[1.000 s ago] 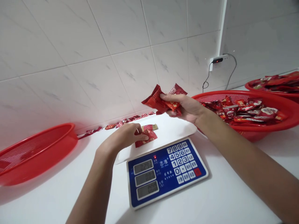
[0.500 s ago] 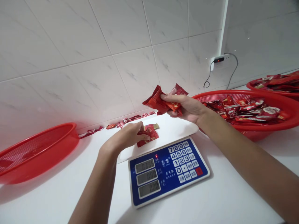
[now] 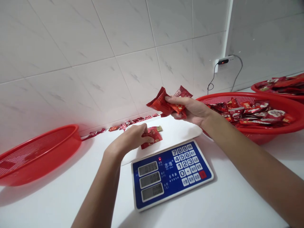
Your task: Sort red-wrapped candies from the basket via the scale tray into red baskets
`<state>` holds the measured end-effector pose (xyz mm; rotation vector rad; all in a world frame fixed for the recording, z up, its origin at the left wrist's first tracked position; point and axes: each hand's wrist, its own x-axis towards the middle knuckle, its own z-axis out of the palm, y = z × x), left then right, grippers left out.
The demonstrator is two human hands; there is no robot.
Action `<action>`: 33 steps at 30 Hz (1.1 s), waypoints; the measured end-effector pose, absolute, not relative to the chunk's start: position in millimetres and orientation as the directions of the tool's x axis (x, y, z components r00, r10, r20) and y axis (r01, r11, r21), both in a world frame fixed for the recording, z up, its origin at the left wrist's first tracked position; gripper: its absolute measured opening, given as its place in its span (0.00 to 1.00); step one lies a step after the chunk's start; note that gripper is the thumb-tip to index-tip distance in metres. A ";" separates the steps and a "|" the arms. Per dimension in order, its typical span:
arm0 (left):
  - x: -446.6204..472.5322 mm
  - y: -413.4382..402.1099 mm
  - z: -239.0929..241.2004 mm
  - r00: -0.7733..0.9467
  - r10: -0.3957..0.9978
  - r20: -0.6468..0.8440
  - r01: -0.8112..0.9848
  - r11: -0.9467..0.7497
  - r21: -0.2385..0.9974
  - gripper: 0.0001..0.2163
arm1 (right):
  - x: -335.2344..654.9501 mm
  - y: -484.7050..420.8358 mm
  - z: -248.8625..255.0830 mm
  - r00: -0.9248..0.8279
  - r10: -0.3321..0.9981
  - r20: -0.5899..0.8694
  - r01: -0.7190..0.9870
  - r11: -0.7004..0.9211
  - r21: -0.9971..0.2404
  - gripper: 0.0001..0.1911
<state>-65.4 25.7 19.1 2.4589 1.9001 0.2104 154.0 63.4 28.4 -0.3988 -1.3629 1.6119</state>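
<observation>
My right hand (image 3: 185, 107) is raised above the right side of the scale, closed round several red wrapped snack packets (image 3: 162, 103). My left hand (image 3: 134, 136) is at the white pan (image 3: 177, 136) of the digital scale (image 3: 172, 174), its thumb and fingers closed on red snack packets (image 3: 152, 136) lying there. Part of these packets is hidden beneath the fingers. The scale has a blue panel with number keys and three displays, the lower two showing 0.00.
To the right stands a red basket (image 3: 237, 129) full of red packets, with another filled basket (image 3: 255, 87) behind it. A red basket (image 3: 57, 152) stands left. Packets (image 3: 137, 120) line the wall's foot. A cable (image 3: 211, 84) hangs from a power strip.
Both hands stay almost where they were, gripping the same packets. The camera view has shifted slightly. The top display's blurred digits look different.
</observation>
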 end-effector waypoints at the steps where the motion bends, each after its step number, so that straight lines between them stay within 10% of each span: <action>1: -66.2 25.6 19.9 0.255 0.963 0.088 0.959 -0.263 0.104 0.13 | 154.0 63.9 28.2 -0.499 0.809 0.312 -0.438 0.075 -0.896 0.18; 16: -54.6 22.8 28.5 0.199 0.925 0.323 0.889 -0.309 0.338 0.02 | 156.5 63.2 31.5 -0.488 0.819 0.301 -0.437 0.069 -0.897 0.17; 22: -63.5 7.5 51.3 -0.065 0.726 0.684 0.855 -0.313 0.414 0.09 | 155.6 61.8 31.6 -0.507 0.802 0.317 -0.455 0.064 -0.888 0.18; 33: -39.7 -6.8 51.7 0.126 0.742 0.658 0.765 -0.495 0.412 0.11 | 146.5 54.8 27.8 -0.596 0.736 0.321 -0.462 0.013 -0.887 0.08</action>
